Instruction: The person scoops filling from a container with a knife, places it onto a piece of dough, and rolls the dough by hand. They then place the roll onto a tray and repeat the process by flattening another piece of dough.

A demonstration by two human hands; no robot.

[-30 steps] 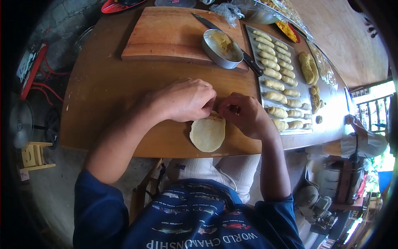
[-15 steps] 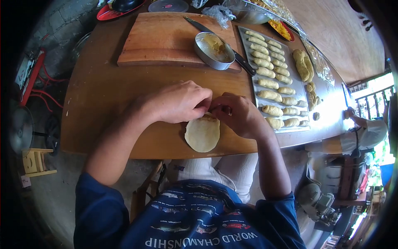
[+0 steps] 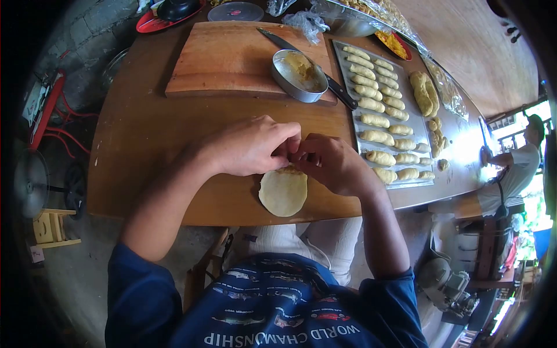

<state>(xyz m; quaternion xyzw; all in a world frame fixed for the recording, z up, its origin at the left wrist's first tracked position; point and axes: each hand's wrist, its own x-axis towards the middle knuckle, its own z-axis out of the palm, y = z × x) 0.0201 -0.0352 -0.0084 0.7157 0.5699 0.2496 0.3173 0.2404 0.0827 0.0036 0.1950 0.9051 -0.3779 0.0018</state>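
Observation:
A flat round of dough [image 3: 283, 194] lies on the wooden table near its front edge. At its far edge, where a strip of brownish filling [image 3: 288, 169] shows, both hands meet. My left hand [image 3: 259, 146] has its fingers pinched on the dough's far edge. My right hand [image 3: 332, 164] is closed from the other side, thumb and fingers bent onto the same edge. The fingertips hide part of the dough and filling. Beyond the hands, a round metal tin [image 3: 300, 76] with yellowish paste inside rests tilted on the cutting board's edge.
A wooden cutting board [image 3: 226, 58] and a knife [image 3: 342, 93] lie beyond my hands. To the right is a metal tray [image 3: 362, 156] with rows of rolled dough pieces. Dough lumps [image 3: 424, 93] sit past it. Another person [image 3: 516, 168] stands at the table's right end.
Both hands stay at the dough's far edge, with the fingers slightly shifted and less filling showing. The person at the right has come further into view.

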